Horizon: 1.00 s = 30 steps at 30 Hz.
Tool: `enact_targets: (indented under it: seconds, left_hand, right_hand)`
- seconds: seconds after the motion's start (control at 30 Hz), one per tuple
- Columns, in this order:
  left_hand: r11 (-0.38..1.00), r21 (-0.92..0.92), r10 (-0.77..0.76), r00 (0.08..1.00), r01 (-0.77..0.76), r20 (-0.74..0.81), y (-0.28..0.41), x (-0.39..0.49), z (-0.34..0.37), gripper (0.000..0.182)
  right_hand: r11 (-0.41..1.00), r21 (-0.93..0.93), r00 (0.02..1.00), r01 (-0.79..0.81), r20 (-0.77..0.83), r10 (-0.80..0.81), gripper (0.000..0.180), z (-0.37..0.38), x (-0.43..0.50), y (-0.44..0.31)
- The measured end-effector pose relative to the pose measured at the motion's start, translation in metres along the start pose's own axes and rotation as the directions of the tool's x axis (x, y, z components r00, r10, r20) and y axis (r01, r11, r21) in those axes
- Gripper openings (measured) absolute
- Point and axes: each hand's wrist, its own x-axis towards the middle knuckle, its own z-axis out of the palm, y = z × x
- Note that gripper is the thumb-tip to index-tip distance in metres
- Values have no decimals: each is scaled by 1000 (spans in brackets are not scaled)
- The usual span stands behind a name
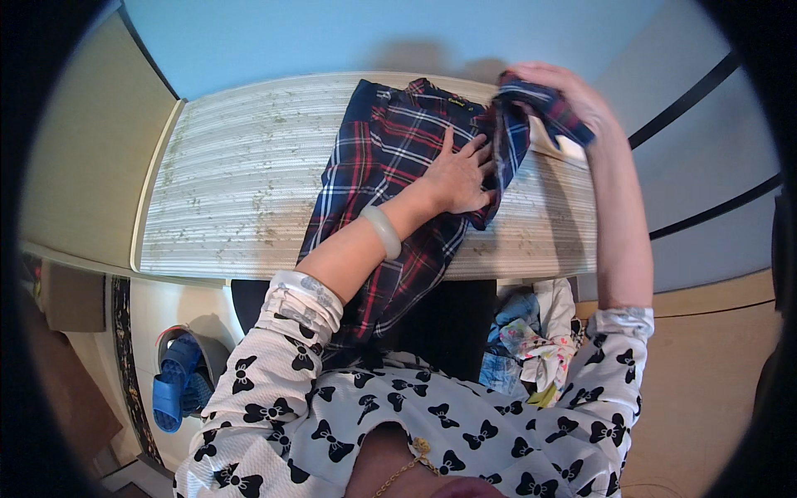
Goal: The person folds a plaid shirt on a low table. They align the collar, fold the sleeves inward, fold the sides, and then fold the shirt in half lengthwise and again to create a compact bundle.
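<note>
A dark blue and red plaid shirt (398, 162) lies partly folded on a table with a striped cover (236, 180). Its collar points to the far edge, and its lower part hangs over the near edge. My left hand (462, 174) rests on the shirt with spread fingers, pressing the cloth near its right side. At the upper right, my right hand (563, 93) holds a raised part of the same shirt, likely a sleeve; the cloth drapes over and below the fingers. The fingertips of this hand are partly hidden by the cloth.
A blue wall (280, 37) stands behind the table, with a wooden panel (93, 143) at the left. Below the table's right end lies a heap of clothes (535, 342). Blue slippers (171, 386) stand in a grey basin (215, 348) at the lower left.
</note>
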Motion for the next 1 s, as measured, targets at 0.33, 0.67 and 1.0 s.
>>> enact_targets:
  seconds: [0.33, 0.67, 1.0]
  left_hand:
    - [929, -277, 108, 895, -246, -432, -4, -6, -5, 46]
    - [990, -99, 83, 983, -100, -163, -3, -3, 2, 53]
    - [987, -79, -138, 989, 143, 61, -5, 0, 50, 60]
  right_hand:
    - [969, 74, 960, -234, 176, 218, 7, 95, 107, 69]
    - [970, 181, 986, -163, 15, 163, 63, 107, 105, 103]
    - [363, -712, 799, 602, 538, -268, 59, 99, 86, 148]
